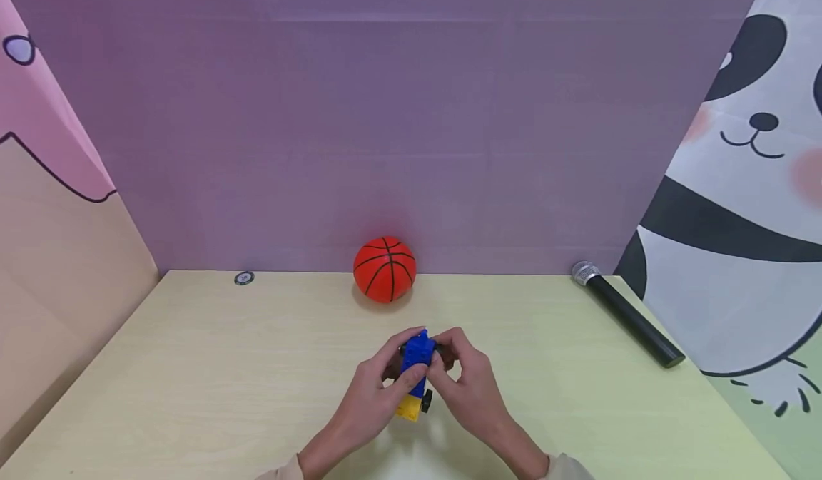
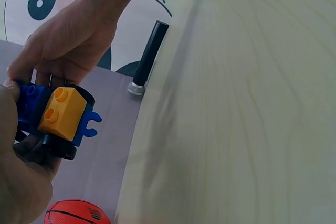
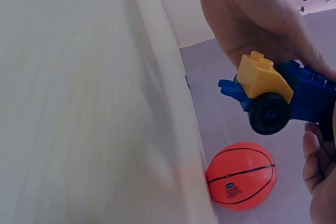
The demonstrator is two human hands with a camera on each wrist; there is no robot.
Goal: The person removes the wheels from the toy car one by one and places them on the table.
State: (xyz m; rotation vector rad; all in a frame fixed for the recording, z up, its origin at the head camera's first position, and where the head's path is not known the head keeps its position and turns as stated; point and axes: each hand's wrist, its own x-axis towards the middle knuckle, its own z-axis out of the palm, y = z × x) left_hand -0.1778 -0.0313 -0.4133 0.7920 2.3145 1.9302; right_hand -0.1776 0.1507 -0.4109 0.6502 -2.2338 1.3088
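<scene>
Between both hands, above the table, is a toy car of building blocks, blue with a yellow block at its near end and black wheels. My left hand grips its left side, thumb across the top. On the other side, the fingers and thumb of my right hand pinch the far right part near a wheel. In the left wrist view the yellow block shows two studs, with a blue hitch piece behind it. A black wheel shows clearly in the right wrist view; the car's far end is hidden by the hand.
A red toy basketball sits at the table's back edge beyond the hands. A black microphone lies along the right edge. The small round chip is at the back left. A purple cloth stands behind the table.
</scene>
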